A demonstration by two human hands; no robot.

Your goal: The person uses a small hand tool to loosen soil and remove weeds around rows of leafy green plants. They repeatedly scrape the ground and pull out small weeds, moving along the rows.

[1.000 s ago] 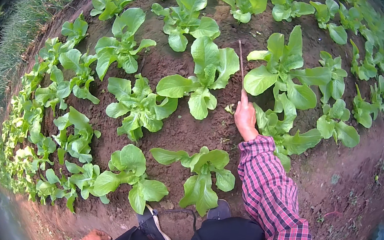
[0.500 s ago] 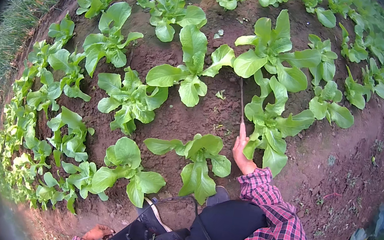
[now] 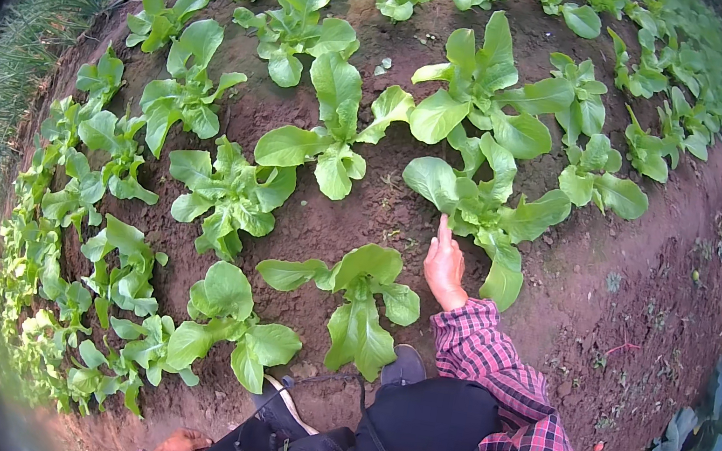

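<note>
Brown soil [image 3: 362, 216] lies under my open right hand [image 3: 445, 267], beside a lettuce plant [image 3: 478, 202]; my left hand [image 3: 180, 445] curls closed, empty.

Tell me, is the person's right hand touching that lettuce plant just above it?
Cannot tell. In the head view the right hand reaches the lettuce plant, but its leaves hide any contact.

Right hand [image 3: 445, 267] in a red plaid sleeve [image 3: 497, 379] reaches over dark brown garden soil [image 3: 656, 272], fingers extended, just below a broad-leafed light green lettuce plant [image 3: 478, 202]. Another lettuce plant [image 3: 359, 296] sits just left of that hand. Left hand [image 3: 180, 445] is low near the frame's bottom edge, its grip unclear.
</note>
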